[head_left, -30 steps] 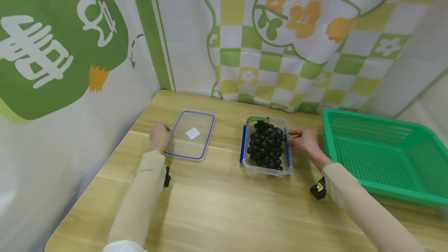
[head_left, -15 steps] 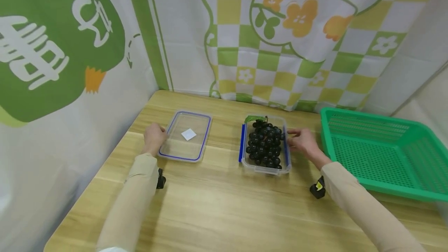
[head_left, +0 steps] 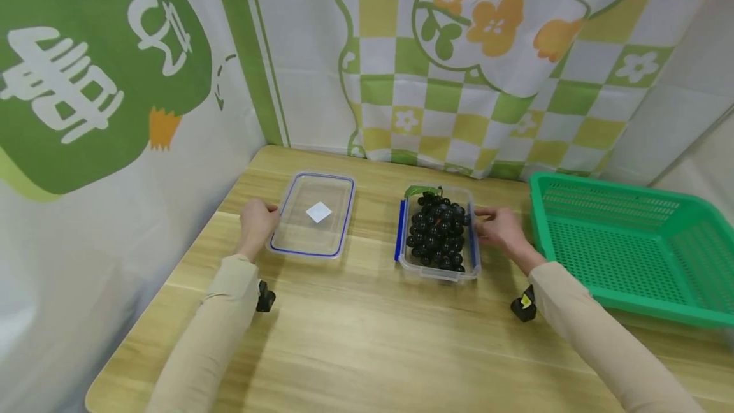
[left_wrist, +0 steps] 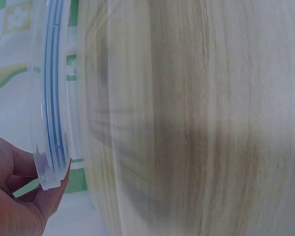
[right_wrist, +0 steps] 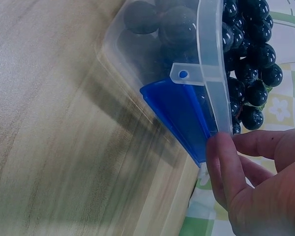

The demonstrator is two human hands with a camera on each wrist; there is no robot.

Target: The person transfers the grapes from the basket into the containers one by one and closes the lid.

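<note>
A clear rectangular lid (head_left: 313, 214) with a blue seal and a white sticker lies flat on the wooden table (head_left: 367, 330). My left hand (head_left: 268, 214) holds its left edge; in the left wrist view the fingers (left_wrist: 19, 196) pinch the lid's rim (left_wrist: 50, 147). To the right stands a clear container (head_left: 438, 271) filled with dark grapes (head_left: 438, 234). My right hand (head_left: 480, 222) grips its right side. In the right wrist view the thumb (right_wrist: 221, 167) presses against the rim by the blue clasp (right_wrist: 179, 110), with the grapes (right_wrist: 246, 54) beyond.
A large green plastic basket (head_left: 631, 253) stands at the right, close to my right forearm. Patterned cloth walls close off the back and left of the table. Bare wood stretches along the near side of the table.
Both hands stay at their objects. The right hand has drawn a little closer onto the container's right edge; the view itself shifted slightly.
</note>
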